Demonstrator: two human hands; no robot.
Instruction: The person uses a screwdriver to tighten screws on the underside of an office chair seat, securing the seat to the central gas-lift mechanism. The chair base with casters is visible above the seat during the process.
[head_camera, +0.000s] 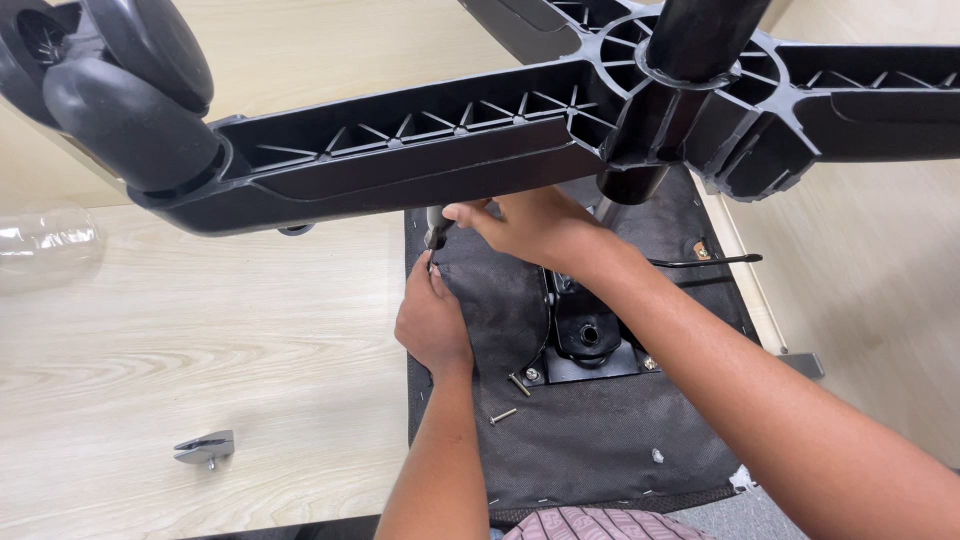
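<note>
At the far left, a clear plastic piece (45, 245) lay on the pale wooden bench (200, 330), partly cut off by the frame edge. Above it hung a black caster wheel (130, 110) at the end of one arm of the black five-star chair base (420, 150), which stretched across the top of the view with its ribbed underside showing. Lower down on the bench sat a small metal bracket (205, 447), well apart from everything else.

Next came the upturned chair seat (590, 440), its underside covered in dark fabric. The left hand (432, 322) rested at the seat's upper left corner, fingers curled and pinched at the fabric; whether it held anything small could not be told. Just above it, the right hand (525, 225) was closed around the handle of a small tool (436, 232), its tip pointing down toward the same corner, close to the left fingers.

Two loose screws (510, 398) lay on the fabric below the left wrist. To their right, the black metal seat plate (590, 345) was fixed to the seat, with the gas cylinder (690, 50) rising from it into the base's hub. A thin black lever (705, 262) stuck out to the right.
</note>
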